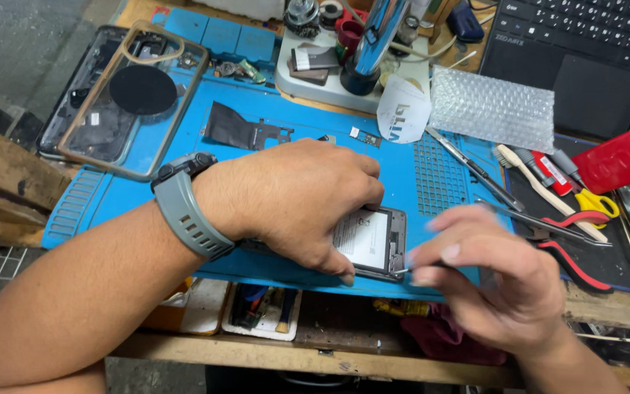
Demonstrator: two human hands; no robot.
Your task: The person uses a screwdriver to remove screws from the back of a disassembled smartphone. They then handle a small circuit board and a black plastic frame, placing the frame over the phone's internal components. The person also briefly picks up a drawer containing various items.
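Centrally, an opened smartphone [373,244] is pinned flat on the blue repair mat [271,168] by the left hand [293,201], pressed down to steady it. A thin metal tool [402,271] is pinched in the blurred right hand [490,281], tip at the phone's lower edge. Tweezers [541,222] lie nearby.

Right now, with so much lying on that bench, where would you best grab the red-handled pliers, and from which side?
Probably by the two red handles, coming from the bench's front edge. The red-handled pliers lie flat right of the blue mat, handles spread toward that edge, while the thin metal tips point back toward the right hand and are harder to pinch.
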